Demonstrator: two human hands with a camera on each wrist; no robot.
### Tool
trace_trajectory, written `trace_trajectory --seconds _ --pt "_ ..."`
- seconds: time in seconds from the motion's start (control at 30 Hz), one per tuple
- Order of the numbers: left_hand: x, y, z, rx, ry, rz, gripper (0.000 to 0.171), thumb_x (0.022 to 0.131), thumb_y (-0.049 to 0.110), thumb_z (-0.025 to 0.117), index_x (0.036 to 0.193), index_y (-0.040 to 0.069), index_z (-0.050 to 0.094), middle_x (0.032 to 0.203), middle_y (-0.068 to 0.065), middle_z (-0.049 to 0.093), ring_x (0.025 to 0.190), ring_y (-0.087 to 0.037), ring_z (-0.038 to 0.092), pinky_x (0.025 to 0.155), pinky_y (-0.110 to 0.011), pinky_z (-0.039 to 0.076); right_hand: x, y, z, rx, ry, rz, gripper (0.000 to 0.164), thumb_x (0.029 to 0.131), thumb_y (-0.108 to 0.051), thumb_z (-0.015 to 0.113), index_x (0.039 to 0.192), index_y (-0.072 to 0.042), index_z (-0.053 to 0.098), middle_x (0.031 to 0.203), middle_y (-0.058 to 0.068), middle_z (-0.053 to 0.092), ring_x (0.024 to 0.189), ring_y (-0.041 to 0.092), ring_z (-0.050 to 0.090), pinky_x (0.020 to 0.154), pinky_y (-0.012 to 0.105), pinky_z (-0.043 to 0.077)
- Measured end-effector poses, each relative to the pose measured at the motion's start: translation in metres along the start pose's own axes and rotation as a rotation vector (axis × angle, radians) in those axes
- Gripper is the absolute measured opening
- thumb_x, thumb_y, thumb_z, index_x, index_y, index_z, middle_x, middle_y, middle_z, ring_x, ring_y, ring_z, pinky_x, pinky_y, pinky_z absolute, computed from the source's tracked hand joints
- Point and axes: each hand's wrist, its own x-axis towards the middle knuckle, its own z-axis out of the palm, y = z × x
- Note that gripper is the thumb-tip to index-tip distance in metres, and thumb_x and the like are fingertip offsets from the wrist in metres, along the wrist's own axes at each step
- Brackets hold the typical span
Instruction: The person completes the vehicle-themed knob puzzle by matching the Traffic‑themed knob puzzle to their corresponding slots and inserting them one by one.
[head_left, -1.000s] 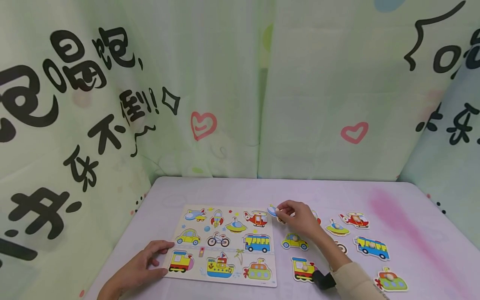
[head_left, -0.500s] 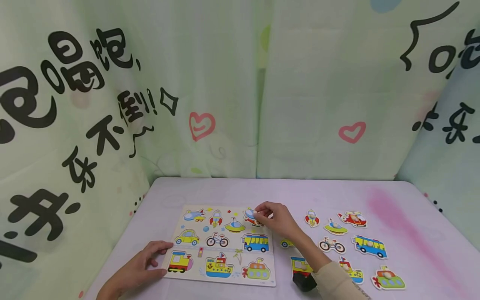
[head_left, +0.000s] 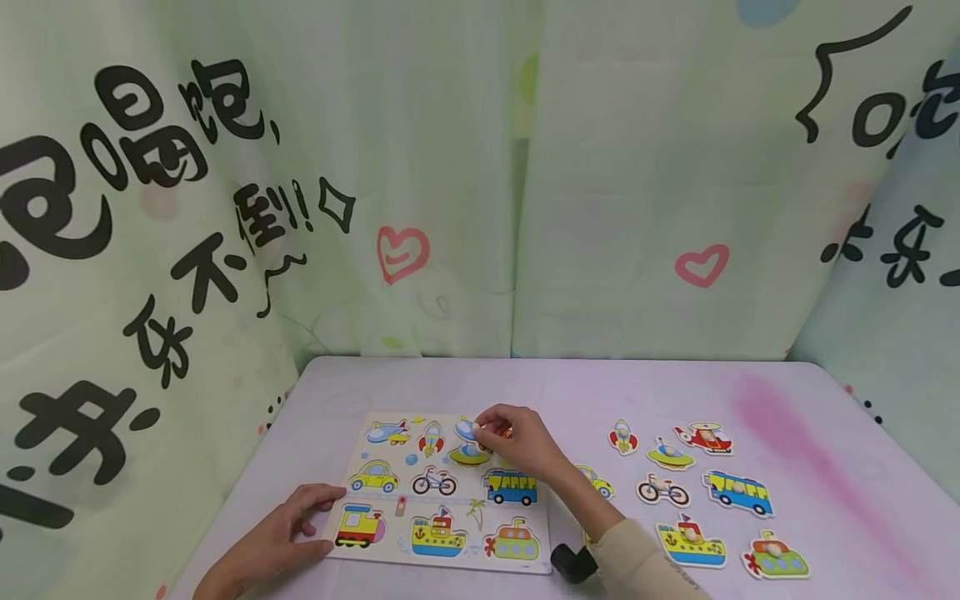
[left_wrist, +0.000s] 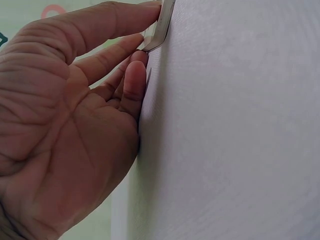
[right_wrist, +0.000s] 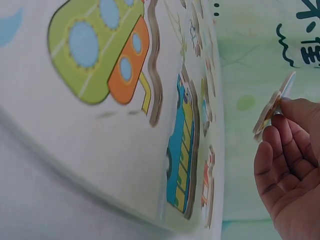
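The tabletop (head_left: 442, 385) carries a picture board (head_left: 470, 487). At the board's left edge, by its near corner, the left hand (head_left: 277, 537) rests with fingers loosely bent, not wrapped round it. The right hand (head_left: 525, 446) reaches in from the board's right, pinching the airplane piece (head_left: 465, 428) between thumb and fingertips. That piece is raised above the board's far part, its blue end leading leftward, its long axis apparently slanting. The airplane shape (head_left: 387, 431) sits leftward, in the board's far left corner, its axis roughly along the far edge; the rocket shape (head_left: 431, 439) lies between.
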Motion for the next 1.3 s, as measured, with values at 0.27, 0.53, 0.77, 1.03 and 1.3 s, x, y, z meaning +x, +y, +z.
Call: trace_trajectory --seconds 0.27,0.53,0.77,1.03,1.3 --pt "0.0 -0.001 0.0 -0.008 -0.004 0.039 0.068 0.085 0.018 0.082 0.145 0.006 0.051 0.143 -0.019 0.044 0.098 -0.011 0.05 0.081 -0.021 0.044 0.006 -0.002 0.01 -0.01 -0.027 -0.004 0.013 0.096 -0.018 0.072 0.104 -0.007 0.073 0.08 -0.004 0.064 0.078 0.014 0.058 0.067 0.023 0.049" --pt "0.001 0.0 0.001 -0.004 0.005 0.019 0.068 0.085 0.019 0.083 0.144 0.008 0.052 0.142 -0.017 0.044 0.099 -0.013 0.05 0.081 -0.021 0.044 0.011 -0.005 0.017 -0.061 -0.077 -0.021 0.013 0.097 -0.019 0.071 0.104 -0.008 0.073 0.08 -0.005 0.062 0.075 0.012 0.057 0.064 0.022 0.047" --pt "0.0 0.001 0.002 -0.003 0.011 -0.007 0.068 0.084 0.017 0.083 0.145 0.009 0.052 0.143 -0.016 0.044 0.1 -0.02 0.05 0.08 -0.022 0.044 0.016 -0.013 0.025 -0.144 -0.124 -0.043 0.012 0.097 -0.021 0.071 0.102 -0.011 0.073 0.079 -0.006 0.059 0.074 0.011 0.053 0.064 0.023 0.044" --pt "-0.001 0.001 0.002 0.027 0.027 -0.002 0.067 0.084 0.019 0.084 0.143 0.011 0.054 0.143 -0.016 0.045 0.097 -0.018 0.05 0.08 -0.022 0.044 0.026 -0.017 0.039 -0.164 -0.148 -0.059 0.012 0.097 -0.023 0.071 0.103 -0.012 0.073 0.078 -0.008 0.059 0.072 0.009 0.052 0.064 0.022 0.043" --pt "-0.002 0.0 0.001 0.003 0.013 0.049 0.067 0.085 0.015 0.082 0.144 0.006 0.052 0.144 -0.019 0.044 0.095 -0.013 0.049 0.079 -0.022 0.043 0.035 -0.026 0.051 -0.163 -0.149 -0.041 0.014 0.098 -0.024 0.07 0.105 -0.013 0.073 0.079 -0.008 0.059 0.076 0.01 0.052 0.068 0.024 0.043"
